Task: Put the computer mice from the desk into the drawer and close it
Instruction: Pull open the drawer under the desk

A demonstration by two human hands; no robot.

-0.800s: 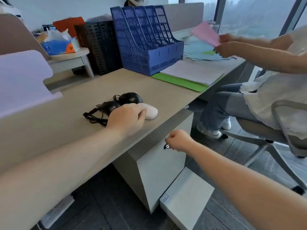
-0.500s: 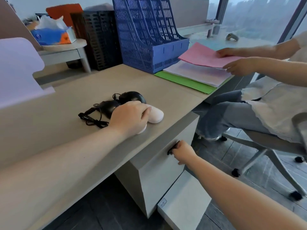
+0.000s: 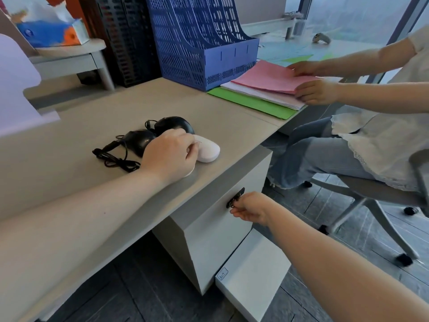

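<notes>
Several computer mice lie together on the beige desk: two black wired ones with a tangled cable, and a white mouse to their right. My left hand lies curled over a second white mouse, of which only an edge shows under the palm. Below the desk edge, my right hand grips the black handle of the grey drawer. The drawer front sits flush, closed.
A blue file rack and black racks stand at the back. Another person seated at right handles pink paper on a paper stack over a green folder. A white panel juts out below the drawer. A tissue box sits back left.
My right hand went from in front of the drawer unit to its handle and closed on it. My left hand stayed on the white mouse. The other person laid down the pink paper.
</notes>
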